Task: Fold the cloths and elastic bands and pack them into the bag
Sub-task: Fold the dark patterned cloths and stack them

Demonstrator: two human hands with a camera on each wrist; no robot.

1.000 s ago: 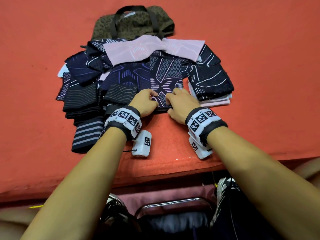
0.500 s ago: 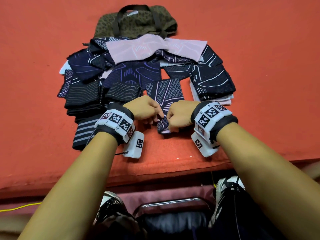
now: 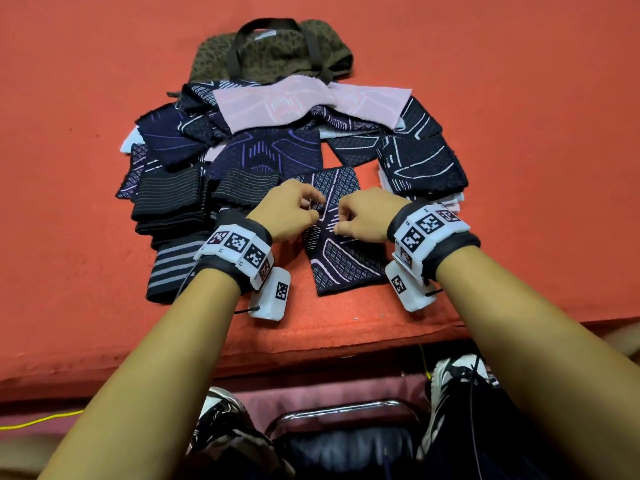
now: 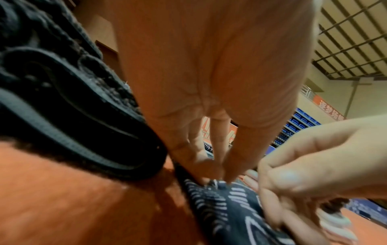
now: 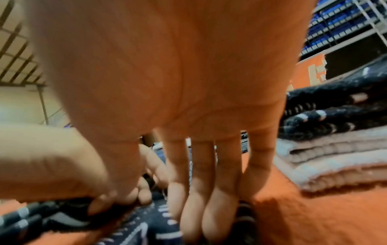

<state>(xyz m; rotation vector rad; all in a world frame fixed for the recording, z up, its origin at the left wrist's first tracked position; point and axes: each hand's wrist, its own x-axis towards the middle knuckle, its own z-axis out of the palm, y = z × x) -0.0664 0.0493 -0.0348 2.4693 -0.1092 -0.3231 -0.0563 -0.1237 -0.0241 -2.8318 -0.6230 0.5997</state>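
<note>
A navy cloth with a pale line pattern (image 3: pixel 346 265) lies flat near the table's front edge, apart from the pile. My left hand (image 3: pixel 313 207) and right hand (image 3: pixel 341 223) meet over its middle, fingers curled, each pinching the fabric. The left wrist view shows my left fingertips (image 4: pixel 217 180) nipping a fold of the cloth (image 4: pixel 230 207). In the right wrist view my right hand (image 5: pixel 146 203) grips the cloth (image 5: pixel 146 232) between thumb and fingers. The olive bag (image 3: pixel 273 50) with dark handles lies at the back, behind the pile.
A pink cloth (image 3: pixel 304 102) tops the loose pile. Folded cloths (image 3: pixel 422 164) are stacked on the right, also seen as a folded stack (image 5: pixel 335 157). Black elastic bands (image 3: pixel 169 199) and a striped band (image 3: pixel 173 268) lie left. The orange table edge (image 3: pixel 311 348) is close below my wrists.
Both hands pulled the navy cloth out of the pile toward me. It now lies spread out, and my hands have shifted from its near end to its middle.
</note>
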